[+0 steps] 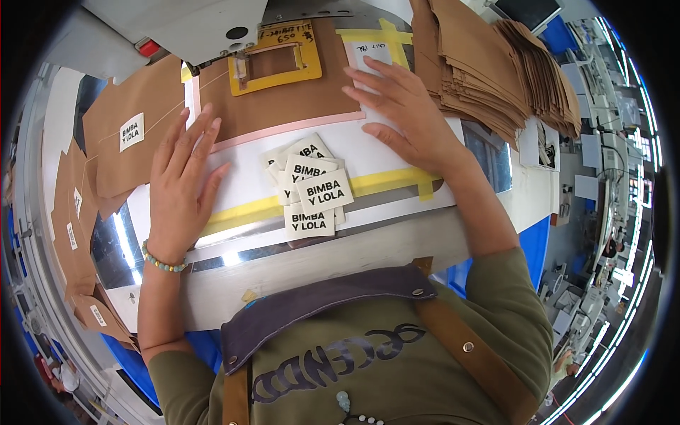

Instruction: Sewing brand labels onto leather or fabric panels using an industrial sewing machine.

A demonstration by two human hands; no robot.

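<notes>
My left hand [183, 170] lies flat with fingers stretched out, its fingertips at the left edge of a brown fabric panel [333, 92]. On the panel's right side my right hand [407, 117] spreads its fingers over a white paper strip [372, 55] bordered by yellow tape. Between the hands, a yellow rectangular frame template [276, 83] sits on the panel beneath the sewing machine head [177, 28]. Nearer me, a loose pile of square cream labels [324, 191] with dark print rests on the white sheet [244, 170] and its yellow tape. Neither hand holds anything.
Several brown panels are stacked [482, 71] at the right, partly fanned. At the left, brown pieces with sewn-on labels [132, 132] hang past the table, joined by thread. A small white box [542, 145] stands at the right. The table's front edge [319, 258] runs close to my apron.
</notes>
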